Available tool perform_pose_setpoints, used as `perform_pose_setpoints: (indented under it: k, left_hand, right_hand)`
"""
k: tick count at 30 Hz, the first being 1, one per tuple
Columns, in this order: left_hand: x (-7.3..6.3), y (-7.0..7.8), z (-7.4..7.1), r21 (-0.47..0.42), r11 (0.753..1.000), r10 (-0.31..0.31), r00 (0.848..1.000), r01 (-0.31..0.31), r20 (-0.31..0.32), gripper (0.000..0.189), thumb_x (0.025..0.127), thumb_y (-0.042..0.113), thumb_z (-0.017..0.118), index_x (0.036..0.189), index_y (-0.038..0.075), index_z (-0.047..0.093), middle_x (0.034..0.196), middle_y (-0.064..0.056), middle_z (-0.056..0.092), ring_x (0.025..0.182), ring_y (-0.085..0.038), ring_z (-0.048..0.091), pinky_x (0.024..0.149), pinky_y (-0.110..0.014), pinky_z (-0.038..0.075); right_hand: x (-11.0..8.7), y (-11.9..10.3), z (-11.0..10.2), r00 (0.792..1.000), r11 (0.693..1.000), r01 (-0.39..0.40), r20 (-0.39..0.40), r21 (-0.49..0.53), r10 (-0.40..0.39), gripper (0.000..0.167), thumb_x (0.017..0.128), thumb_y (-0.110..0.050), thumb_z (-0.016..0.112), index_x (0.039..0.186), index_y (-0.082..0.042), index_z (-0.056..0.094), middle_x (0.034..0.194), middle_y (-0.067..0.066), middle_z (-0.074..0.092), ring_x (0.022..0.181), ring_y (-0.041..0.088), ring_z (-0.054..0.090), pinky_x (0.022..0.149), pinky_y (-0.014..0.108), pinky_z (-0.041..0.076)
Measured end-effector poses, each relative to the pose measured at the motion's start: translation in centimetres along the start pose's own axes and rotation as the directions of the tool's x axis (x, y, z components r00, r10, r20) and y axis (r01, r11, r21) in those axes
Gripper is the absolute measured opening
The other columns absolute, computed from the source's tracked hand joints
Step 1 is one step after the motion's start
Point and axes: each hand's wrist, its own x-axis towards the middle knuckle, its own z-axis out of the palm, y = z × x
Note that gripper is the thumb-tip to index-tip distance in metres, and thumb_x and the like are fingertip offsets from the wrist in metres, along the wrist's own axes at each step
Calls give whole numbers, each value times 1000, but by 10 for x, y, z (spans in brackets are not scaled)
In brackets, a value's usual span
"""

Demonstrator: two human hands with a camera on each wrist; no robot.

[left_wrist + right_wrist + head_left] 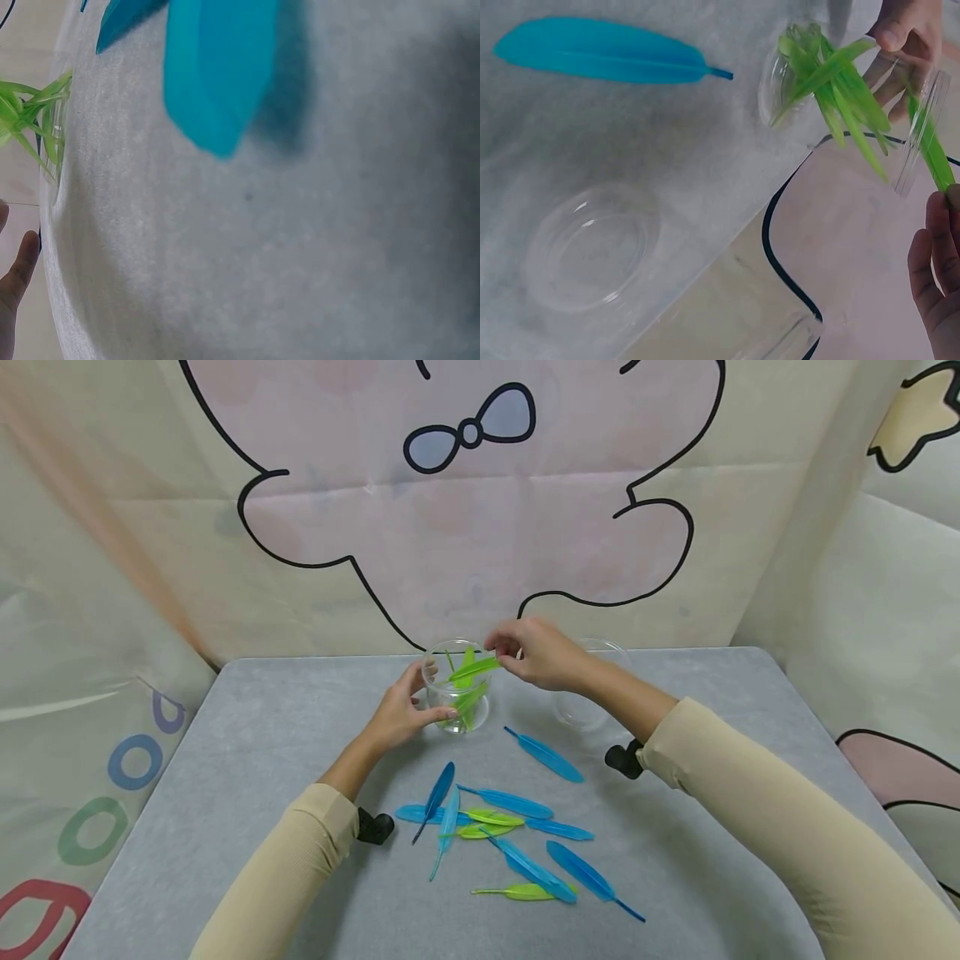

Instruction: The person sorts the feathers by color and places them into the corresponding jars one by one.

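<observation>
My left hand (pixel 401 712) grips the side of a clear plastic cup (pixel 482 703), its thumb near the cup's lower part. Several green feathers (pixel 840 94) stand inside the cup, seen through its wall in the right wrist view. At the cup's mouth, my right hand (pixel 542 653) pinches a green feather (pixel 931 150) by one end. That feather's other end reaches in past the rim. Only fingertips of my left hand (pixel 19 274) show at the edge of the left wrist view.
A second clear cup (pixel 581 708) stands to the right, partly behind my right forearm. Nearer me on the grey table (pixel 292 718) lie several blue feathers (pixel 551 758), with a few green feathers (pixel 525 892) among them. A printed cloth (pixel 465 527) hangs behind the table.
</observation>
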Motion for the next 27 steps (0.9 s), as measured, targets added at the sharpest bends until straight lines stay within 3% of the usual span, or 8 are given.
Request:
perform_pose_setpoints:
  k: [14, 27]
  left_hand:
    - [-2, 0, 0, -12, 1000, 5, 1000, -5, 3, 89, 83, 29, 83, 154, 14, 31, 152, -17, 44, 139, -28, 42, 107, -59, 37]
    - [-2, 0, 0, -20, 1000, 2, 1000, -2, 4, 91, 83, 28, 83, 154, 13, 30, 153, -17, 42, 140, -30, 40, 108, -61, 35]
  right_hand:
    - [12, -8, 16, 999, 999, 31, 12, 25, -32, 18, 94, 0, 62, 111, 0, 70, 92, 9, 70, 82, 19, 64, 78, 35, 55]
    - [3, -8, 20, 1000, 997, 20, 18, 70, -22, 18, 94, -3, 64, 111, -3, 70, 94, 4, 70, 85, 16, 65, 75, 30, 56]
